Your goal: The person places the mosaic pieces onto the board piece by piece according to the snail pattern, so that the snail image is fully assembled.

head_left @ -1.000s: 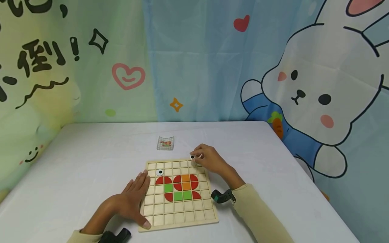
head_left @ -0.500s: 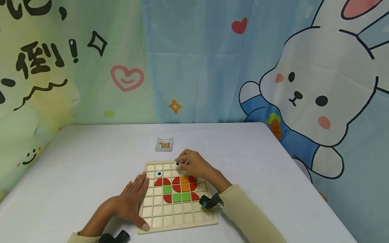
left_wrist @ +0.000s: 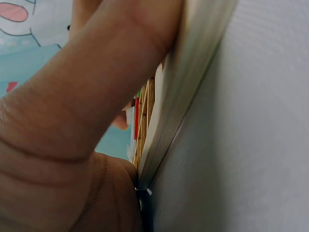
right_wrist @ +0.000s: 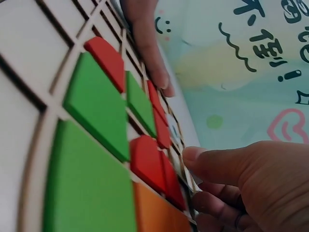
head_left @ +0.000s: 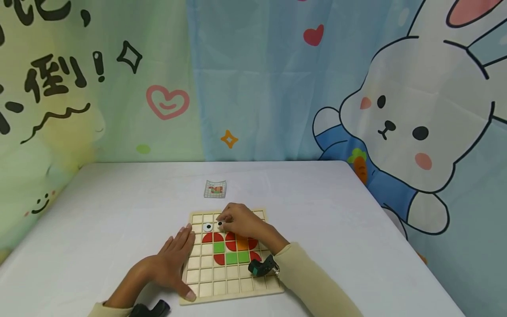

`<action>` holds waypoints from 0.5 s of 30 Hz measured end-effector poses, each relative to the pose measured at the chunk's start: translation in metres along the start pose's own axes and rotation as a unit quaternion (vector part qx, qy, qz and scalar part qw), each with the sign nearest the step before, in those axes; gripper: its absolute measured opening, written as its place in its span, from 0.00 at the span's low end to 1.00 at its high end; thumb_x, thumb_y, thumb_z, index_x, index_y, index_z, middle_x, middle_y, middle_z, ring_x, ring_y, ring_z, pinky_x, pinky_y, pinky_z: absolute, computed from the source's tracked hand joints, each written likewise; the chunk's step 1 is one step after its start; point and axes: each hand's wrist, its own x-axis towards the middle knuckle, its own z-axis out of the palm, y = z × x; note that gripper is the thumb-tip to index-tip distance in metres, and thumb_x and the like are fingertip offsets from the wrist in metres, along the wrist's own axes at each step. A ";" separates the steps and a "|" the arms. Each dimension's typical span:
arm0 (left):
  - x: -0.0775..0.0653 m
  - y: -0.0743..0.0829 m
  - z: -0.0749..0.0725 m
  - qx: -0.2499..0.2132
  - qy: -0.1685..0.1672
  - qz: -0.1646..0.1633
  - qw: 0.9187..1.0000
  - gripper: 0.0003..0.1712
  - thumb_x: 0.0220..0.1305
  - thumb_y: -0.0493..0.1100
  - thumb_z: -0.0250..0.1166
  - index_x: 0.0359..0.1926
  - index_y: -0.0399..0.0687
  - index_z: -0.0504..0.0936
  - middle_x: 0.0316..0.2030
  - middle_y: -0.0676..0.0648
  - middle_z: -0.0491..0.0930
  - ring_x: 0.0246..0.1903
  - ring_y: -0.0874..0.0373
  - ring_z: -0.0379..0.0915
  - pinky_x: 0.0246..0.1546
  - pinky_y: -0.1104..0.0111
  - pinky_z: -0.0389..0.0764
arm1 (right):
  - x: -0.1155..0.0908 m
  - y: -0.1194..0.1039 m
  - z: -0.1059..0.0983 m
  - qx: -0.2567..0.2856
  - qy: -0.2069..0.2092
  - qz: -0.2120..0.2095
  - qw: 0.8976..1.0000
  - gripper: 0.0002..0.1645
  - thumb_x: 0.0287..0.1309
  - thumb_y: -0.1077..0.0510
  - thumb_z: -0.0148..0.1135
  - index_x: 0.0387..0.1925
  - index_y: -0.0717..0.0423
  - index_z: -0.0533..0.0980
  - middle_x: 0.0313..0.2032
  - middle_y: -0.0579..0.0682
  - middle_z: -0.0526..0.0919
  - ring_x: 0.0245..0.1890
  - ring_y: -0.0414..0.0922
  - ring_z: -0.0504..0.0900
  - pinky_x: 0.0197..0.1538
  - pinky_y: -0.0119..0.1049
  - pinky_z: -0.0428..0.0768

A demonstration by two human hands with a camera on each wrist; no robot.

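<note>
A wooden grid board lies on the table. My left hand rests along its left edge, fingers spread straight and thumb on the near corner. In its top rows my right hand pinches a white eye tile with a black pupil between thumb and fingertips, right beside another eye tile set in a cell. Below sit red curved tiles, green square tiles and orange tiles, partly covered by the right hand. The right wrist view shows the thumb close over the grid.
A small card with a grid and a coloured picture lies behind the board. The white table reaches back to a printed curtain. Black wrist cameras are on both wrists, the right one over the board.
My right hand has moved left from the board's top right edge, carrying the eye tile to the cell beside the other eye tile. The left hand has stayed in place.
</note>
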 end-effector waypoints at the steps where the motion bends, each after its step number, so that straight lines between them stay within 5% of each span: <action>1: 0.000 0.000 0.000 -0.001 0.000 -0.001 1.000 0.90 0.22 0.81 0.72 0.75 0.32 0.40 0.75 0.35 0.29 0.73 0.42 0.22 0.67 0.45 0.33 | 0.001 0.000 0.001 -0.002 -0.002 0.001 1.000 0.13 0.62 0.59 0.65 0.48 0.58 0.83 0.41 0.46 0.78 0.38 0.40 0.76 0.40 0.31 0.75; 15: 0.001 0.001 -0.001 -0.006 -0.004 0.002 1.000 0.90 0.22 0.81 0.72 0.75 0.32 0.40 0.75 0.35 0.29 0.73 0.42 0.22 0.67 0.45 0.32 | 0.003 -0.001 0.005 -0.017 -0.012 0.018 1.000 0.14 0.65 0.58 0.63 0.50 0.54 0.83 0.40 0.42 0.76 0.38 0.36 0.74 0.42 0.30 0.74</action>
